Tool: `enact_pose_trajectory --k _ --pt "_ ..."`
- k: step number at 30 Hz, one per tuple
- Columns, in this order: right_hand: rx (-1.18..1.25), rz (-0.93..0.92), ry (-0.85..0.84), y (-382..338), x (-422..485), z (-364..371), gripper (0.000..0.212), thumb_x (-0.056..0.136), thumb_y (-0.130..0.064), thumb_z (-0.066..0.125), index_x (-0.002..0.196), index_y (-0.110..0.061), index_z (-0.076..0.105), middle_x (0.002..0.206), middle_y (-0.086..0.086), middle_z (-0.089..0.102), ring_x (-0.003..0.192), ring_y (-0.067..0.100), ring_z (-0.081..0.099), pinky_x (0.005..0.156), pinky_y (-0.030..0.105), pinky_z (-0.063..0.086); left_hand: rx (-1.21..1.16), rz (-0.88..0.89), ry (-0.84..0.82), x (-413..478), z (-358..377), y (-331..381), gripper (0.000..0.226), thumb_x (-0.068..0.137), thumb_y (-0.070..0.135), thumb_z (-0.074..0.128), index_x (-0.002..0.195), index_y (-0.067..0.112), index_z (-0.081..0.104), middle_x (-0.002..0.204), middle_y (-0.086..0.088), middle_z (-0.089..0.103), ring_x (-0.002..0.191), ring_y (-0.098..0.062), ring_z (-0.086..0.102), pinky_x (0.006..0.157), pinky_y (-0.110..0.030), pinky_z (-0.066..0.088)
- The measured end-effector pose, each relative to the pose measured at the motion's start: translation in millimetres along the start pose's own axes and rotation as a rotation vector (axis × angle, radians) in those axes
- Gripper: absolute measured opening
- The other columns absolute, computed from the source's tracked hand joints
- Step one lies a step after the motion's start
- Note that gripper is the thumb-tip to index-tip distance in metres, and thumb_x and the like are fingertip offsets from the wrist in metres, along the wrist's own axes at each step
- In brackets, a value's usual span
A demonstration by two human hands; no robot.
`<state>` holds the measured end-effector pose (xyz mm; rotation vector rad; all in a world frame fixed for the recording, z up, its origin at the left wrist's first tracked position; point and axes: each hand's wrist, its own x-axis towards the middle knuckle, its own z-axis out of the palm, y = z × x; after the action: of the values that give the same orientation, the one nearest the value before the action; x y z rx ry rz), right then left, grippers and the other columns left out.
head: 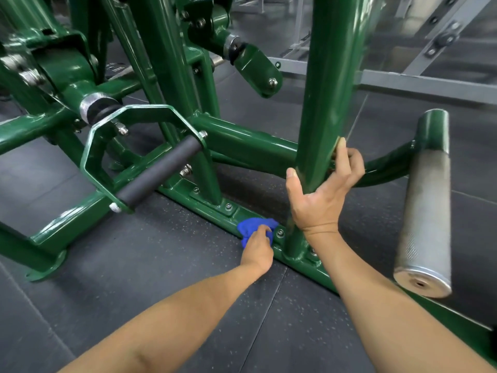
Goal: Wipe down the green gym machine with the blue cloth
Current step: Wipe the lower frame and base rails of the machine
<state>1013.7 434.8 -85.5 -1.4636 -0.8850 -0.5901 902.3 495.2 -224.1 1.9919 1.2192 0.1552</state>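
Blue cloth point(254, 228), bunched, lies on the low base rail point(215, 208) of the green gym machine point(242, 141), just beside the bolted foot of the upright post point(328, 90). The left hand point(257, 247) presses the cloth onto the rail, its fingers point(265, 229) curled over the fabric and holding it. The right hand point(320, 196) grips the upright post above its foot, with the thumb on the left face and the fingers wrapped round the far side. Left of the post, a black foam handle point(158, 170) sits in an angular green bracket point(107, 135). To the right, a silver knurled sleeve point(425, 211) projects toward the camera. Speckled dark rubber floor point(134, 265) lies beneath the frame.
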Motion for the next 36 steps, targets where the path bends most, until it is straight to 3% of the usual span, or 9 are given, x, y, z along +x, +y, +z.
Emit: enact_pose_trajectory --k 4,8,11,17,24,27,29,31,36 --pt "-0.011 0.035 -0.015 -1.1 -1.0 -0.7 0.092 0.083 -0.041 0.075 0.149 0.010 0.034 0.137 0.014 0.027 0.131 0.018 0.034 0.106 0.057 0.040 -0.026 -0.038 0.004 -6.9 11.6 12.8 0.037 0.093 -0.002 0.042 0.126 0.014 0.049 0.120 -0.011 0.059 0.109 -0.034 0.059 0.092 -0.043 0.048" --pt "-0.016 0.025 -0.013 -2.1 -0.6 -0.2 0.089 0.083 -0.039 0.075 0.149 0.003 0.033 0.135 0.024 0.032 0.129 0.026 0.038 0.106 0.057 0.041 -0.039 -0.046 0.037 -23.5 5.8 -4.1 0.029 0.102 0.007 0.038 0.126 0.019 0.048 0.107 -0.005 0.059 0.096 -0.032 0.057 0.082 -0.038 0.044" --pt "-0.021 0.023 -0.013 -2.5 -0.1 0.0 0.089 0.084 -0.040 0.074 0.148 0.006 0.033 0.133 0.027 0.034 0.127 0.029 0.039 0.106 0.056 0.040 -0.233 -0.140 0.037 -45.5 23.4 -5.7 0.023 0.108 0.020 0.037 0.126 0.022 0.050 0.106 -0.009 0.061 0.094 -0.028 0.055 0.080 -0.033 0.040" --pt "0.005 0.048 -0.009 -4.2 0.3 1.1 0.092 0.084 -0.042 0.073 0.148 0.012 0.034 0.134 0.026 0.033 0.132 0.012 0.031 0.113 0.046 0.037 -0.413 -0.175 0.036 -51.9 34.4 -13.1 0.023 0.109 0.023 0.037 0.128 0.028 0.050 0.116 -0.005 0.063 0.101 -0.024 0.057 0.082 -0.031 0.040" --pt "0.000 0.029 0.012 -0.5 -1.2 -1.5 0.090 0.083 -0.039 0.073 0.150 0.004 0.030 0.133 0.033 0.033 0.138 0.001 0.023 0.117 0.034 0.027 -0.673 -0.362 0.271 16.7 -17.8 -25.2 0.030 0.109 0.023 0.032 0.135 0.025 0.047 0.126 -0.010 0.058 0.109 -0.032 0.057 0.094 -0.039 0.046" --pt "-0.015 0.017 0.001 -0.8 0.0 -1.4 0.091 0.083 -0.040 0.073 0.149 0.005 0.031 0.135 0.024 0.031 0.138 0.002 0.023 0.117 0.034 0.028 -0.798 -0.371 0.343 43.9 -34.2 -40.6 0.031 0.103 0.024 0.033 0.124 0.032 0.054 0.108 -0.012 0.067 0.085 -0.027 0.061 0.082 -0.039 0.053" --pt "-0.013 0.022 0.010 -1.8 0.4 -0.4 0.090 0.082 -0.039 0.074 0.150 0.002 0.031 0.135 0.023 0.031 0.137 0.006 0.026 0.117 0.037 0.030 -0.836 -0.355 0.388 52.7 -46.7 -42.0 0.026 0.106 0.012 0.030 0.117 0.023 0.051 0.083 -0.004 0.059 0.067 -0.019 0.051 0.061 -0.026 0.049" --pt "-0.009 0.021 0.017 -0.3 1.3 -0.3 0.088 0.082 -0.039 0.074 0.150 -0.002 0.031 0.135 0.024 0.031 0.136 0.010 0.029 0.115 0.043 0.034 -0.852 -0.368 0.442 67.2 -56.7 -45.8 0.029 0.106 0.004 0.026 0.115 0.022 0.047 0.076 -0.002 0.049 0.061 -0.017 0.044 0.044 -0.019 0.042" --pt "0.010 0.006 0.021 0.2 -0.6 3.4 0.085 0.082 -0.039 0.074 0.149 -0.007 0.031 0.136 0.018 0.028 0.135 0.009 0.029 0.114 0.042 0.035 -0.828 -0.442 0.477 107.0 -86.4 -73.2 0.031 0.105 0.009 0.033 0.128 0.012 0.054 0.086 -0.002 0.056 0.069 -0.019 0.054 0.063 -0.027 0.046"
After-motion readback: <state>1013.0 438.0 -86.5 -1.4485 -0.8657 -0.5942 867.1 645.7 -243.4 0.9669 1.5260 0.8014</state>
